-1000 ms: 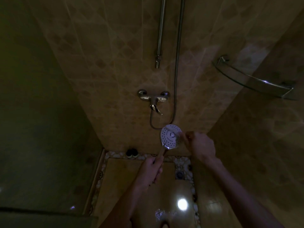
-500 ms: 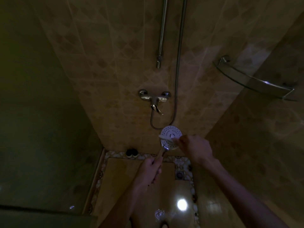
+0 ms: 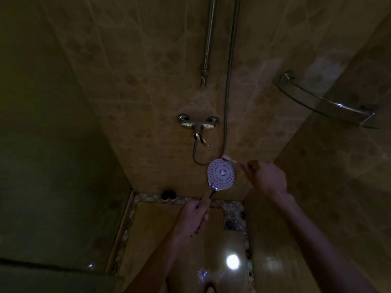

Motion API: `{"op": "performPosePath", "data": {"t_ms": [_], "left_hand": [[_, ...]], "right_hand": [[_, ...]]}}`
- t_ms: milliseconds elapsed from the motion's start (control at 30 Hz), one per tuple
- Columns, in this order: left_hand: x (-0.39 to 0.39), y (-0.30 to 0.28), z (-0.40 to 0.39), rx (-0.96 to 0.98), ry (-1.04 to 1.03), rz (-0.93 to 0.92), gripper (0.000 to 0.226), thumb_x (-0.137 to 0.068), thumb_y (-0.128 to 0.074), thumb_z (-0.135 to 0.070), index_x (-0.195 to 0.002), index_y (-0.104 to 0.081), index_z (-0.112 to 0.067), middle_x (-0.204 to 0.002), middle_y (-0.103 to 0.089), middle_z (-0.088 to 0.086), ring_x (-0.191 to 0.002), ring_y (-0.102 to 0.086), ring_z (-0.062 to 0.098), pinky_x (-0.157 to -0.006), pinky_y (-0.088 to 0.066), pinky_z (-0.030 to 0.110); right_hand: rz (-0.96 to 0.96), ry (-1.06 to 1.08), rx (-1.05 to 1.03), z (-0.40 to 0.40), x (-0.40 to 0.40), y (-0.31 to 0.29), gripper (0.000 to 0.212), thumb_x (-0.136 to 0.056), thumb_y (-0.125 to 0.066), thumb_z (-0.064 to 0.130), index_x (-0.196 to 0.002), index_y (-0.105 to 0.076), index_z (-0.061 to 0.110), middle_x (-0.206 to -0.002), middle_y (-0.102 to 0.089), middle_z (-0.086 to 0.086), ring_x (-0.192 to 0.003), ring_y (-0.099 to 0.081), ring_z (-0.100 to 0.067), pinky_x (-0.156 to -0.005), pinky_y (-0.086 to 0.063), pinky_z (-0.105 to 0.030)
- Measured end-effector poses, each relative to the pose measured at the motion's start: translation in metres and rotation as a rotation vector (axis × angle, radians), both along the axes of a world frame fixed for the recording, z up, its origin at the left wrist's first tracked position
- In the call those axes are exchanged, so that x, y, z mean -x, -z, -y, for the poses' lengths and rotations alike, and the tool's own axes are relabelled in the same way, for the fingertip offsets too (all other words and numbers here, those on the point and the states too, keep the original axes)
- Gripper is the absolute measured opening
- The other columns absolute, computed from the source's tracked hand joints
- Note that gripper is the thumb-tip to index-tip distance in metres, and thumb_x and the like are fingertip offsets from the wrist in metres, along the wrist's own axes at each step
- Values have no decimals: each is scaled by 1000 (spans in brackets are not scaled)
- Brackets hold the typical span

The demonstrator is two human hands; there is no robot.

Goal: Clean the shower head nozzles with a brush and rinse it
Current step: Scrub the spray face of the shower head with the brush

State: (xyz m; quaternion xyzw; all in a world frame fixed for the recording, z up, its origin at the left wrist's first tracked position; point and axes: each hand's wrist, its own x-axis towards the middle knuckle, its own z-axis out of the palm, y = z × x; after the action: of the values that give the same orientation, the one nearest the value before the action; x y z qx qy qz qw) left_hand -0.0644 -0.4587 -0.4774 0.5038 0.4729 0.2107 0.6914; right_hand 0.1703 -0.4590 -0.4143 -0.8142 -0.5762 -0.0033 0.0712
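Observation:
The round white shower head (image 3: 221,174) faces me, its dotted nozzle plate fully in sight. My left hand (image 3: 193,216) is closed around its handle, just below the head. My right hand (image 3: 267,177) sits to the right of the head and pinches a small pale brush (image 3: 230,159). The brush tip lies at the head's upper right rim. A metal hose (image 3: 229,81) loops from the head's back up the wall.
A chrome mixer tap (image 3: 197,125) is mounted on the tiled wall above the head, beside a vertical rail (image 3: 208,41). A glass corner shelf (image 3: 323,102) juts out at the right. Two dark bottles (image 3: 168,195) and a floor drain (image 3: 229,223) lie below. The room is dim.
My right hand swept the brush across the nozzle plate, then drew back up and to the right, so the plate is uncovered now. The left hand kept the handle steady.

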Motion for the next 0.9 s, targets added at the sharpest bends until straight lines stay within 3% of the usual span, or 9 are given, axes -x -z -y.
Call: {"op": "performPosePath", "data": {"t_ms": [67, 233, 367, 467, 567, 667, 900], "left_hand": [[-1, 0, 1, -2, -4, 8, 35, -95, -51, -37, -70, -53, -14, -58, -49, 4, -37, -36, 10, -37, -26, 20], [3, 0, 0, -1, -25, 24, 32, -96, -50, -36, -75, -53, -11, -60, -48, 7, -37, -36, 10, -37, -26, 20], [2, -2, 2, 0, -7, 10, 34, -96, -49, -37, -72, -52, -13, -63, -47, 9, -38, -35, 11, -37, -26, 20], [0, -4, 2, 12, -15, 27, 36, -96, -50, -37, -70, -52, -12, -59, -48, 5, -36, -36, 9, -38, -26, 20], [1, -5, 2, 33, -34, 27, 37, -96, -50, -37, -67, -51, -15, -55, -48, 0, -35, -36, 8, -36, -26, 18], [2, -3, 3, 64, -53, 37, 35, -96, -49, -38, -69, -51, -16, -51, -48, -4, -35, -36, 7, -35, -25, 17], [1, -4, 1, 87, -29, 43, 39, -93, -52, -46, -64, -54, -19, -49, -51, -7, -35, -39, 7, -34, -27, 15]], "right_hand": [[-7, -3, -34, 2, 0, 2, 55, -94, -29, 61, -75, -61, 20, -63, -56, 2, -64, -63, -20, -54, -49, -29], [7, -200, 31, 28, 32, 26, 65, -90, -13, 71, -72, -55, 25, -59, -55, 4, -53, -56, -8, -54, -55, -34], [77, -75, -44, 11, 12, 10, 57, -92, -22, 66, -70, -55, 24, -59, -57, 5, -59, -63, -17, -52, -49, -29], [-11, 28, -68, 7, -1, 6, 55, -94, -29, 62, -76, -61, 21, -65, -61, 0, -66, -65, -21, -55, -50, -30], [-102, -10, -63, 24, 17, 22, 65, -87, -15, 70, -71, -56, 22, -62, -61, 4, -59, -62, -15, -54, -53, -33], [-5, -124, -59, 41, 36, 37, 65, -85, -9, 73, -71, -53, 27, -64, -62, 6, -61, -63, -13, -50, -45, -27], [-104, 98, -58, 9, 2, 17, 55, -94, -29, 63, -80, -63, 22, -72, -66, -2, -71, -65, -22, -60, -54, -34]]}}
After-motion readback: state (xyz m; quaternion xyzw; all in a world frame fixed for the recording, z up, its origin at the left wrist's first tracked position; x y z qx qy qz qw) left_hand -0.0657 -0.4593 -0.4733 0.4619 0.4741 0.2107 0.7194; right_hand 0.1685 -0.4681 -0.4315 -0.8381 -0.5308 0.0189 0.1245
